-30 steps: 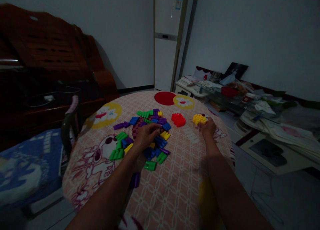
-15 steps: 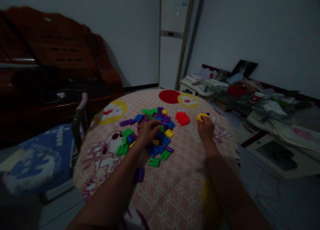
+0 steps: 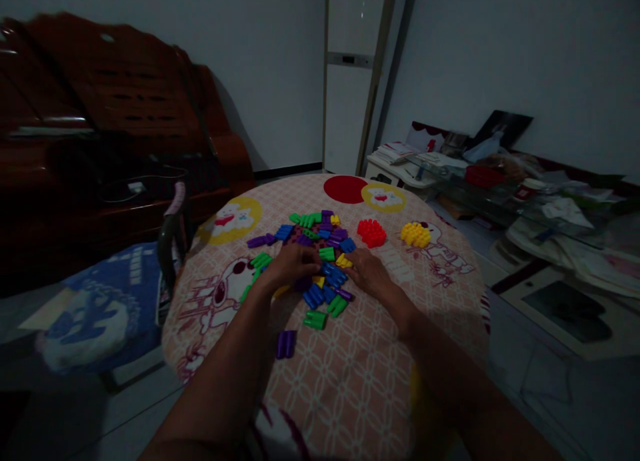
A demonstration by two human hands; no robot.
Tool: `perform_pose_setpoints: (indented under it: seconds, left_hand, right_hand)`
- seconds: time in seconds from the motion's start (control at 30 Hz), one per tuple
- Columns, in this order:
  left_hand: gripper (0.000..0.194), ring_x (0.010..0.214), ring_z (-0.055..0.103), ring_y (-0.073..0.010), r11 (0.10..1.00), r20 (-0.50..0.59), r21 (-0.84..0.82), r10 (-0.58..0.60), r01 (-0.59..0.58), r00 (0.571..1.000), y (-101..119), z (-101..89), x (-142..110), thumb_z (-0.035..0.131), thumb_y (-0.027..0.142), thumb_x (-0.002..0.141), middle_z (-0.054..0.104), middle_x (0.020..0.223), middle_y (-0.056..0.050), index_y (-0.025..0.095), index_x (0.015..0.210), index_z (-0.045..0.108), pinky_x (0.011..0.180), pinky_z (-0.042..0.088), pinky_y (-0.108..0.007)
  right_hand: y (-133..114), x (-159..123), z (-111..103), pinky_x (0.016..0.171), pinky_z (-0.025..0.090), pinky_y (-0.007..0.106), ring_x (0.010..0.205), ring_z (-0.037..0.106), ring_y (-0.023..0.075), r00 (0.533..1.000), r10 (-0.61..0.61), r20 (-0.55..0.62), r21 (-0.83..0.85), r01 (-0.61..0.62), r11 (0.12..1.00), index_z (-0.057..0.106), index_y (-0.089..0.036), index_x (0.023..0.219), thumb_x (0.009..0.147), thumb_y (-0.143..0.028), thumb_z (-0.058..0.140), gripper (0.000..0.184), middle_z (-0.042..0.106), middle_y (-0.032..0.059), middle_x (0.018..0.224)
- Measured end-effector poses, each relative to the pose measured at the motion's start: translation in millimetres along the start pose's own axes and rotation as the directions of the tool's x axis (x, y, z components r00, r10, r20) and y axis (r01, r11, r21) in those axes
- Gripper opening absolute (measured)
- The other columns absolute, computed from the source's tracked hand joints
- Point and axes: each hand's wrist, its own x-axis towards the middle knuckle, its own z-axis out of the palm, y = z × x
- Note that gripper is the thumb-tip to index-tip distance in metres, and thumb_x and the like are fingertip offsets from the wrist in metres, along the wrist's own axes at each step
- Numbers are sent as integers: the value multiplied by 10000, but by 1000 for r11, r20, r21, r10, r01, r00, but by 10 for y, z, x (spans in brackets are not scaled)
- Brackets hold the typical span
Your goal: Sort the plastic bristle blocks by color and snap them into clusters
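- Yellow block (image 3: 344, 261): long axis unclear.
- Right hand (image 3: 369, 273): nearer, just right of it, fingers extended; cannot tell whether gripping.
- Left hand (image 3: 294, 265): left of it, curled, contents hidden.

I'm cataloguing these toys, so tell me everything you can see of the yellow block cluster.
The yellow block cluster is bright, looks like plastic, and is bumpy with rounded knobs. It appears to be several blocks joined compactly; the seams are too small to make out. It rests on the patterned tablecloth, right of the red block cluster, with a gap between. Only the tablecloth visibly touches it; the right hand is apart from it.
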Motion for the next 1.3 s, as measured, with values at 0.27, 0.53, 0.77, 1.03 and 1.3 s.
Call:
perform_pose_setpoints:
  seconds: [0.27, 0.53, 0.77, 1.03, 1.3]
  left_hand:
    - [401, 819, 666, -220, 965, 75, 259, 11, -30, 997, 94, 46, -63, 721, 216, 653, 735, 904, -51, 204, 1053, 690, 698, 459, -267]
    - [472, 722, 644, -206, 988, 59, 151, 17, -26, 998, 58, 51, -42, 730, 259, 625, 701, 778, -15, 202, 1093, 690, 619, 431, -259]
    - [277, 666, 635, -189, 1000, -84, -8, 10, -11, 996, 59, 36, 17, 665, 386, 701, 720, 731, -17, 186, 871, 752, 574, 425, -247]
    - [326, 591, 591, -162, 1000, -219, 2, -2, 2, 976, 86, 43, 40, 664, 479, 724, 699, 664, -27, 167, 773, 741, 537, 392, -241]
    - [349, 557, 583, -156, 998, -220, -63, -37, 23, 975, 99, 69, 18, 675, 512, 727, 661, 588, -8, 170, 779, 724, 491, 379, -226]
  right_hand:
    - [52, 12, -4, 880, 462, 340, 978, 609, 229, 996, 61, -62, 54, -57, 997, 684, -179, 1119, 916, -343, 644, 264, 664, 107, 1034]
    - [97, 70, -31, 832, 516, 329, 914, 667, 214, 984, 159, -80, 413, -113, 904, 707, -181, 1067, 750, -148, 694, 319, 722, 56, 1008]
    - [661, -90, -424, 776, 532, 312, 854, 670, 216, 787, 486, -380, 468, -289, 835, 703, -153, 1055, 728, -230, 624, 346, 736, 70, 964]
    - [1264, -419, -675, 893, 487, 358, 927, 654, 253, 647, 555, -523, 94, -604, 792, 748, -139, 945, 721, -195, 585, 282, 740, 128, 988]
    - [1362, -398, -586, 846, 471, 339, 911, 649, 255, 667, 581, -466, -39, -672, 740, 747, -134, 989, 698, -145, 551, 351, 735, 135, 976]
